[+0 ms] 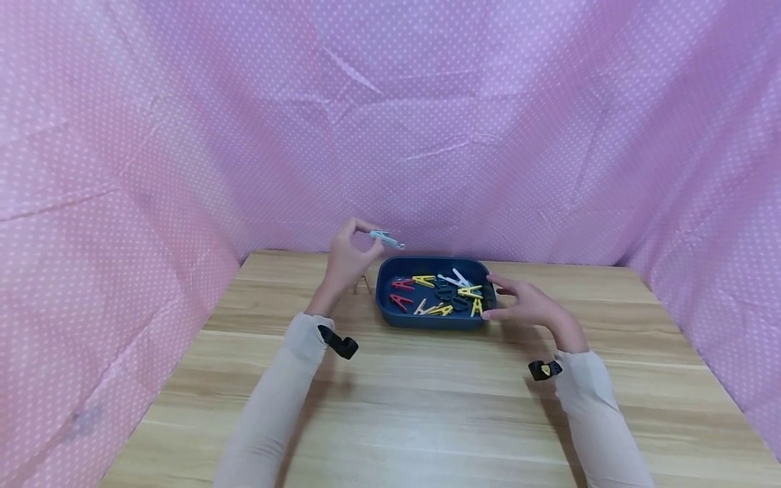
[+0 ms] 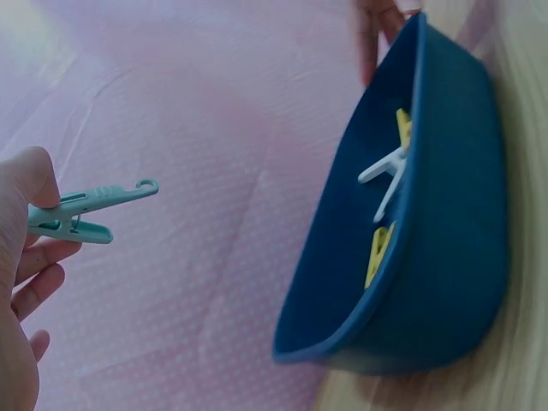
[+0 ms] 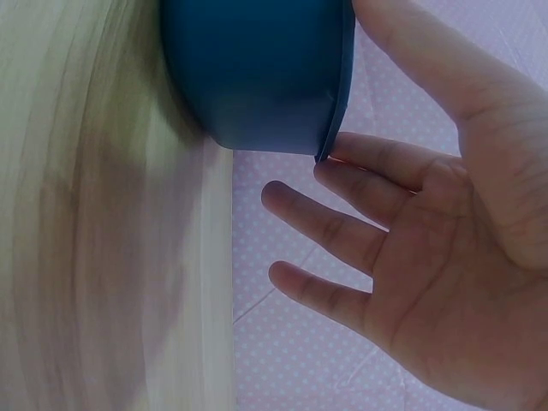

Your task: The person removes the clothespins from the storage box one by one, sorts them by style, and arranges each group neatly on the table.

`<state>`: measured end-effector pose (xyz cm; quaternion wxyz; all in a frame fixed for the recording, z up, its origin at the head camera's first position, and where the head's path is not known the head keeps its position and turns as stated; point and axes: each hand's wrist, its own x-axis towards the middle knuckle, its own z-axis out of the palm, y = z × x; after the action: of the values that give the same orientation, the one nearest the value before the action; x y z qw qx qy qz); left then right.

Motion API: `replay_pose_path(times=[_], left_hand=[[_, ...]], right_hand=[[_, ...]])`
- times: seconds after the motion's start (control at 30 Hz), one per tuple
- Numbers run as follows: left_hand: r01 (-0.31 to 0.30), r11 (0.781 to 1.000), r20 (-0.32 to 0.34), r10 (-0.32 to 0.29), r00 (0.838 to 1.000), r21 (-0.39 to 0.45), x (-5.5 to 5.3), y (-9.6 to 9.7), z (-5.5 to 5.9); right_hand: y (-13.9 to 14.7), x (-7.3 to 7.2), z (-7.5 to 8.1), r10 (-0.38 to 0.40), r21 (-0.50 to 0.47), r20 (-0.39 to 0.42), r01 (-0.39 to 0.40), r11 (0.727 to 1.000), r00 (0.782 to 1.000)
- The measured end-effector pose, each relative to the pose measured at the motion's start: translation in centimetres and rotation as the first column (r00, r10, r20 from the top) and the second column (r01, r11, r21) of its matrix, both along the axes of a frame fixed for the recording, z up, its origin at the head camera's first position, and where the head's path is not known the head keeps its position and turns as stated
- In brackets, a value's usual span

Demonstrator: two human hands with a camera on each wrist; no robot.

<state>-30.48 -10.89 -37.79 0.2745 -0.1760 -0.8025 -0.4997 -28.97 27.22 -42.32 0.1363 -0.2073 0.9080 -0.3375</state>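
Observation:
My left hand (image 1: 349, 261) pinches a pale blue-green clothespin (image 2: 86, 210) between thumb and fingers, with the pin's hooked end pointing away from the hand. It is raised above the far left side of a dark blue bin (image 1: 427, 323). Inside the bin lie several clothespins: red ones (image 1: 401, 301), yellow ones (image 1: 470, 292), a white one (image 2: 390, 175), a cream one and dark ones. At the bin's right end, my right hand (image 1: 526, 305) spreads its fairly straight fingers, with thumb and fingertips touching the rim (image 3: 342, 94).
A small tan object with two thin legs (image 1: 367, 283) stands on the wooden table (image 1: 427, 393), left of the bin and partly behind my left wrist. A pink dotted cloth (image 1: 415, 156) hangs behind the table and along both sides.

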Motion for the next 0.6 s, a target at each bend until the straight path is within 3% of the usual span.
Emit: replay_pose_path(times=[0.2,0.4,0.5,0.6], left_hand=[[-0.033,0.999,-0.013,0.034,0.999,0.033,0.2,-1.9,0.4],[-0.119,0.993,-0.043,0.119,0.992,0.010,0.6,-3.8,0.2],[-0.196,0.979,-0.117,0.188,0.975,-0.061,0.6,-4.7,-0.2],[-0.296,0.945,-0.202,0.265,0.943,-0.143,0.5,-5.7,-0.8]], right_hand=[[0.0,0.1,0.2,0.000,0.003,-0.003,0.000,1.000,1.000],[0.0,0.2,0.2,0.005,0.007,-0.006,-0.005,1.000,1.000],[-0.1,0.2,0.2,0.005,0.006,-0.007,-0.005,1.000,1.000],[-0.2,0.3,0.2,0.013,0.001,-0.015,-0.013,1.000,1.000]])
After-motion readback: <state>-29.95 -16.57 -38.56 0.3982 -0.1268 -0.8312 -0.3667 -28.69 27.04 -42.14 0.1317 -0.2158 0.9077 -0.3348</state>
